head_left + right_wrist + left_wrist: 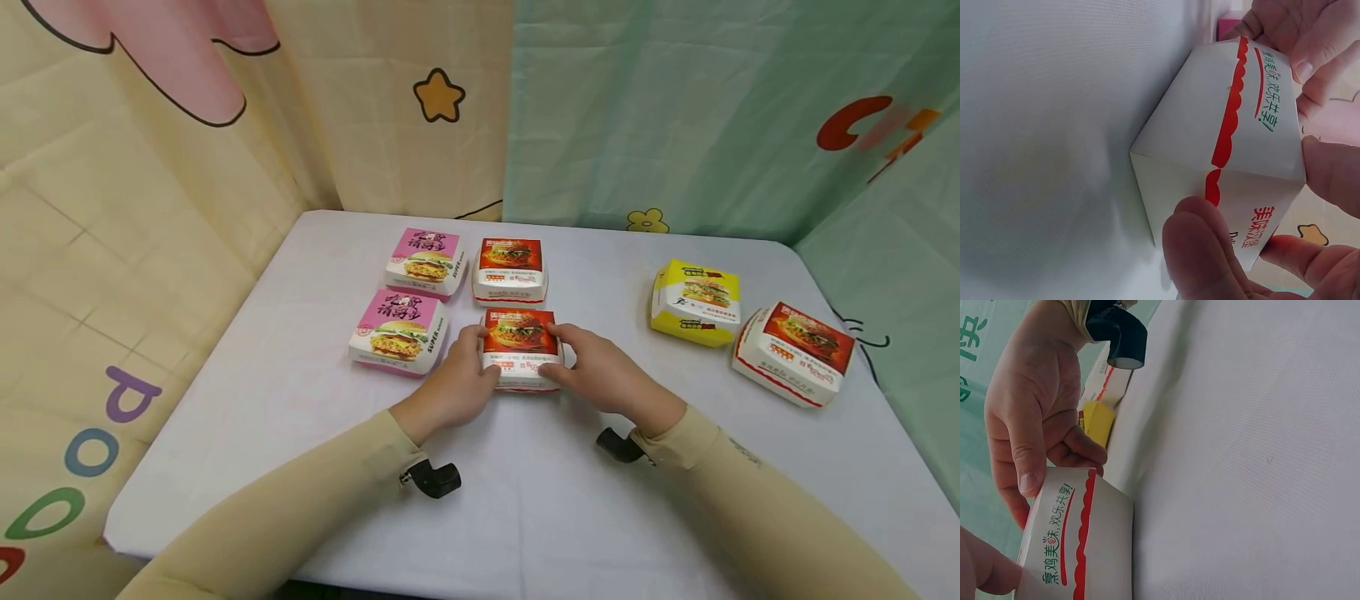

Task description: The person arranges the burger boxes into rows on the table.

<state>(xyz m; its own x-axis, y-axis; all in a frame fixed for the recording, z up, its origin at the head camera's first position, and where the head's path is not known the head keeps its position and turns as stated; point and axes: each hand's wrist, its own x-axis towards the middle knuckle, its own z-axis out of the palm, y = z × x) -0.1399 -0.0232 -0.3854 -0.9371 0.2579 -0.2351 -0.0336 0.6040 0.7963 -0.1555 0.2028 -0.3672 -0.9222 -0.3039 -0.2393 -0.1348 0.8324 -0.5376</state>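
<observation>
With the middle red-topped box (520, 348) as my clock centre and 12 o'clock toward the far edge of the white surface (495, 492), I see the near pink box (397, 332) at 9 o'clock, close to the left hand. The far pink box (426, 262) sits at 10, just behind it. The left hand (450, 387) grips the middle box's left side, its thumb at 8 o'clock. At 12, close behind the middle box, is the far red-topped box (510, 271). The middle box is label up; I cannot tell whether its base touches the surface. The right hand (611, 375) holds the opposite side, forefinger at 2 o'clock, thumb at 4. Well apart, the yellow box (696, 302) stands between 2 and 3, and the right red-topped box (793, 354) sits at 3, turned at an angle, just beside the yellow one.
</observation>
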